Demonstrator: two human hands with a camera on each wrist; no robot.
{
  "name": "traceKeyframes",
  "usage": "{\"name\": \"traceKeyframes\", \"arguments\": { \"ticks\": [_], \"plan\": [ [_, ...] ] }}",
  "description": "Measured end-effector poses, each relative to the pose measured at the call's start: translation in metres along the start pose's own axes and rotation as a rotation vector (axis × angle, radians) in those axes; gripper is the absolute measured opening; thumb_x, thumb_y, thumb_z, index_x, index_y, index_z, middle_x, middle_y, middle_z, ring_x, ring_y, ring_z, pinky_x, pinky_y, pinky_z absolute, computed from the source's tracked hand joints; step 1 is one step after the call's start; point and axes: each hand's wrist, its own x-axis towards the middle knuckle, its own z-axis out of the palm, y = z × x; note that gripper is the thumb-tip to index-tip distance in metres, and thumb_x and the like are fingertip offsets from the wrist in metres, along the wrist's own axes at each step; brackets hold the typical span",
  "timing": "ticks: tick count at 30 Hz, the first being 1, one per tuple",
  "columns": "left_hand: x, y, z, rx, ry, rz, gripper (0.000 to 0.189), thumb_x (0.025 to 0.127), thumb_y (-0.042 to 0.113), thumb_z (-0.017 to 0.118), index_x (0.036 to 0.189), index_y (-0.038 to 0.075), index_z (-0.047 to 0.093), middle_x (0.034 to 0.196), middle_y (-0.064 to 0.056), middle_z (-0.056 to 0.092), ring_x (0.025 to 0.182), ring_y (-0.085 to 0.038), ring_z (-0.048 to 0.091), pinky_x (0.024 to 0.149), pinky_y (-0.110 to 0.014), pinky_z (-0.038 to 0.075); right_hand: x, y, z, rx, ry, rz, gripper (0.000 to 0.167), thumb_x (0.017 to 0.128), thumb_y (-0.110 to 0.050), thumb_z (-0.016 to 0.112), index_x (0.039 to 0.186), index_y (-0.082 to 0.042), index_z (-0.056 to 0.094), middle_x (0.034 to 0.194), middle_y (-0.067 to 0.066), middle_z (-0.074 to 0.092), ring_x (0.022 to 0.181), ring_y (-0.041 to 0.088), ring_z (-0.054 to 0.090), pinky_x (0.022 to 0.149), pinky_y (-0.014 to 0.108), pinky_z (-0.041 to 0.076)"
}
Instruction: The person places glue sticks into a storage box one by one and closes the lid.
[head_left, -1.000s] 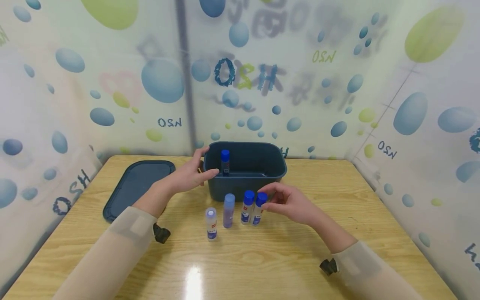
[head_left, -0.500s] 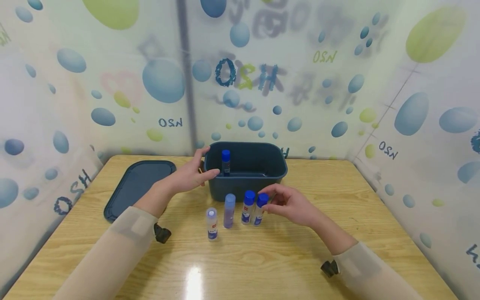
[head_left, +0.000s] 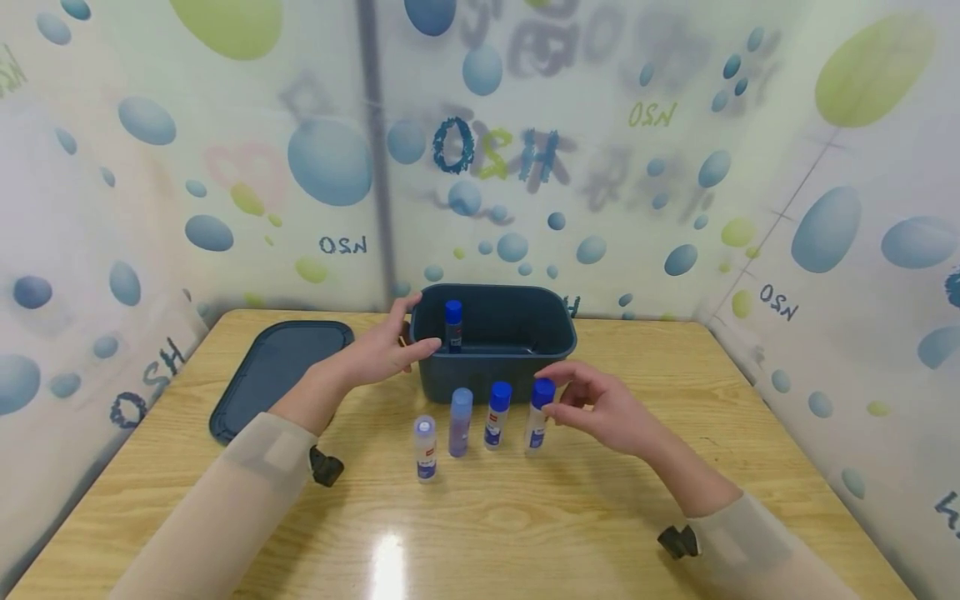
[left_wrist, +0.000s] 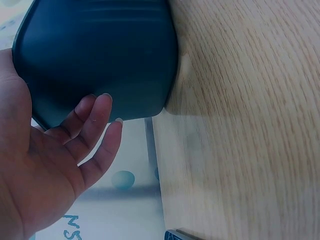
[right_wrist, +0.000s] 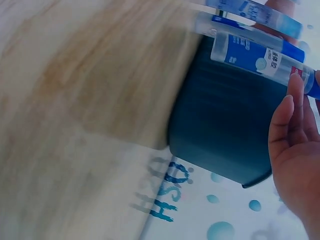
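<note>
My left hand (head_left: 375,354) holds the left end of a dark blue plastic bin (head_left: 498,369), its thumb over the front rim. In the left wrist view, its other fingers bend loosely by the bin's end wall (left_wrist: 100,55). With thumb and fingertips, my right hand (head_left: 611,410) pinches a clear liquid glue bottle (head_left: 536,423) by its blue cap, in front of the bin. That bottle's blue and white label (right_wrist: 250,55) faces the right wrist camera. Beside it stands another blue-capped glue bottle (head_left: 494,423). One more (head_left: 453,327) stands inside the bin at the left.
Left of these, a bottle with a light blue cap (head_left: 460,425) and a pale-capped one (head_left: 425,454) stand upright on the wooden table (head_left: 480,533). A dark flat lid (head_left: 273,367) lies at the left. A patterned wall (head_left: 645,225) rises behind the bin.
My right hand has moved slightly right with its glue bottle, opening a gap to the neighbouring bottle. The left hand keeps its place on the bin.
</note>
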Motion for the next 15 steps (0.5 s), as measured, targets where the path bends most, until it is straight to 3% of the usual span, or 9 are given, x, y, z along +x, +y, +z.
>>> {"name": "traceKeyframes", "arguments": {
  "ticks": [6, 15],
  "plan": [
    [0.001, 0.0, 0.0, 0.004, -0.002, -0.003, 0.106, 0.104, 0.071, 0.06, 0.176, 0.029, -0.005, 0.12, -0.016, 0.068, 0.105, -0.035, 0.076, 0.089, -0.045, 0.06, -0.003, -0.013, -0.011, 0.01, 0.061, -0.06, 0.042, 0.101, -0.005, 0.078, 0.141, -0.01, 0.066, 0.107, 0.012, 0.072, 0.078, 0.024, 0.071, 0.063, 0.028, 0.056],
    [0.0, 0.001, 0.0, 0.01, -0.002, -0.003, 0.107, 0.104, 0.071, 0.06, 0.176, 0.028, -0.005, 0.122, -0.017, 0.067, 0.105, -0.036, 0.076, 0.09, -0.046, 0.06, 0.003, -0.031, -0.024, -0.009, 0.128, -0.18, 0.043, 0.099, 0.002, 0.077, 0.14, -0.007, 0.066, 0.1, 0.005, 0.072, 0.074, 0.017, 0.07, 0.061, 0.028, 0.056]
  ]
}}
